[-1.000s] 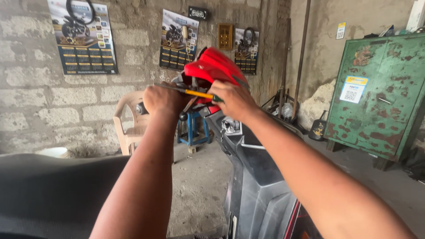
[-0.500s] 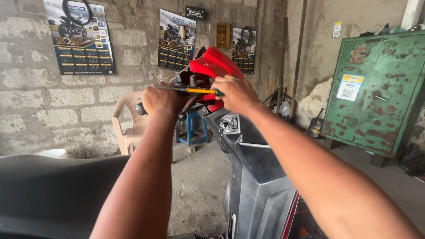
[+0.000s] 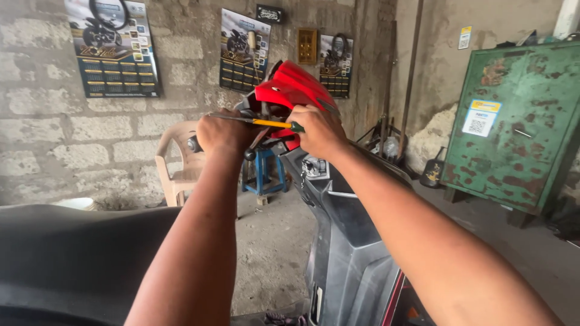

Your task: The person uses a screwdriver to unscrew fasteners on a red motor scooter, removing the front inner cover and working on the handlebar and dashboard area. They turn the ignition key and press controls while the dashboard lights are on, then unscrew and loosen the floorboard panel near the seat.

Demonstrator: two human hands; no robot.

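I stand in a workshop with a rough block wall [image 3: 48,127] ahead and a bare concrete floor [image 3: 272,241] below. A dented green metal cabinet [image 3: 513,121], patched with rust, fills the right side; a rectangular blue, yellow and white sticker [image 3: 480,118] sits on its door. Before me rises a scooter [image 3: 344,241] with grey body panels and a red front cowl [image 3: 293,90], its black seat [image 3: 72,253] spreading across the lower left. A pale plastic chair [image 3: 175,163] stands by the wall, a small blue stool [image 3: 263,172] just beside it. Three dark posters [image 3: 115,48] hang along the wall, with a little brown plaque between two of them.

My left hand [image 3: 225,131] is closed around the handlebar grip. My right hand [image 3: 317,130] is clenched on the handle of a screwdriver [image 3: 266,122]; the tool lies nearly level above the handlebar, its shaft pointing left over my left knuckles.
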